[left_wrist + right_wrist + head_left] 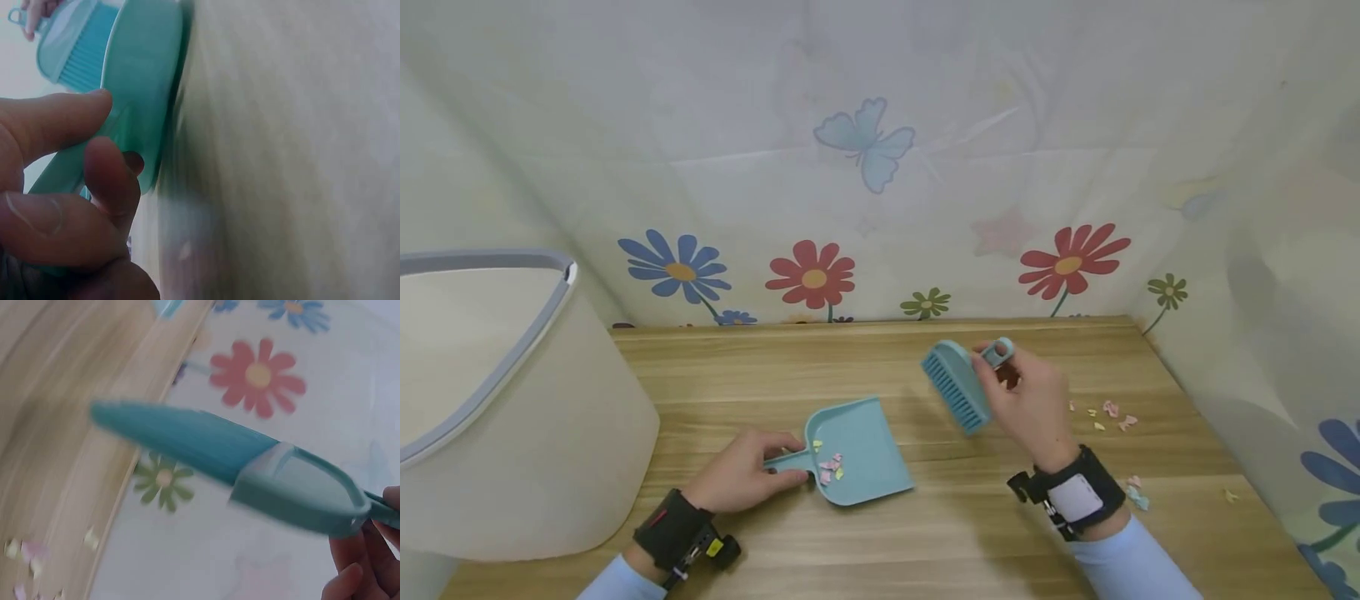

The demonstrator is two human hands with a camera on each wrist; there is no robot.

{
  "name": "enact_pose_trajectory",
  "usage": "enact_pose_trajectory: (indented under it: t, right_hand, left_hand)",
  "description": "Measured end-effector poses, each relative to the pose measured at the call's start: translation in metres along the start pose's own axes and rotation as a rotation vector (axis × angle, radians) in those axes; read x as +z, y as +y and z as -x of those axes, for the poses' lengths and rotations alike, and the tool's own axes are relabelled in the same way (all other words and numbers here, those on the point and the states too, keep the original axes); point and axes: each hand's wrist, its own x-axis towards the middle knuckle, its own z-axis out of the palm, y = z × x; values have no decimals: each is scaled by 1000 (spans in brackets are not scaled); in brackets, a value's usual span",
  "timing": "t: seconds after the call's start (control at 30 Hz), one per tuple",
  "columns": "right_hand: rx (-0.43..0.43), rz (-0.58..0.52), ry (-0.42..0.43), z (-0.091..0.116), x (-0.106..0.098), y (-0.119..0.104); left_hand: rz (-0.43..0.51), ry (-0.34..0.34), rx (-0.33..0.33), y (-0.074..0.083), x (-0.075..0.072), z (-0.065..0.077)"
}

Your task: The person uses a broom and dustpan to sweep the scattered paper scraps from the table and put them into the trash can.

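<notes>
My left hand [748,471] grips the short handle of a light-blue dustpan [868,454], which lies on the wooden table with its wide edge facing right. A few pink and yellow paper scraps [831,468] sit in the pan near the handle. In my right hand [1030,400] is a matching blue hand brush [958,385], held by its handle above the table, bristles facing down and left toward the pan. The left wrist view shows fingers and thumb around the dustpan handle [62,169]. The brush [300,490] looks blurred in the right wrist view.
A large white bin [542,433] with a grey-blue rim stands at the left. More paper scraps [1111,408] lie on the table [760,367] to the right of my right hand, and others [1137,497] sit nearer the front. A flower-printed curtain [880,242] borders the table's back and right.
</notes>
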Motion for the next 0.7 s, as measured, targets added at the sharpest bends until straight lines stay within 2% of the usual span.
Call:
enact_pose_trajectory:
  t: [0.13, 0.43, 0.57, 0.7]
  right_hand:
    - [-26, 77, 39, -15, -4, 33]
    - [-95, 140, -28, -34, 7, 92]
    - [-93, 136, -62, -38, 12, 109]
    - [-99, 134, -170, -36, 9, 115]
  left_hand:
    - [-4, 0, 4, 1, 3, 1]
    - [3, 1, -14, 1, 6, 1]
    - [8, 0, -20, 2, 6, 0]
    - [29, -1, -17, 3, 6, 0]
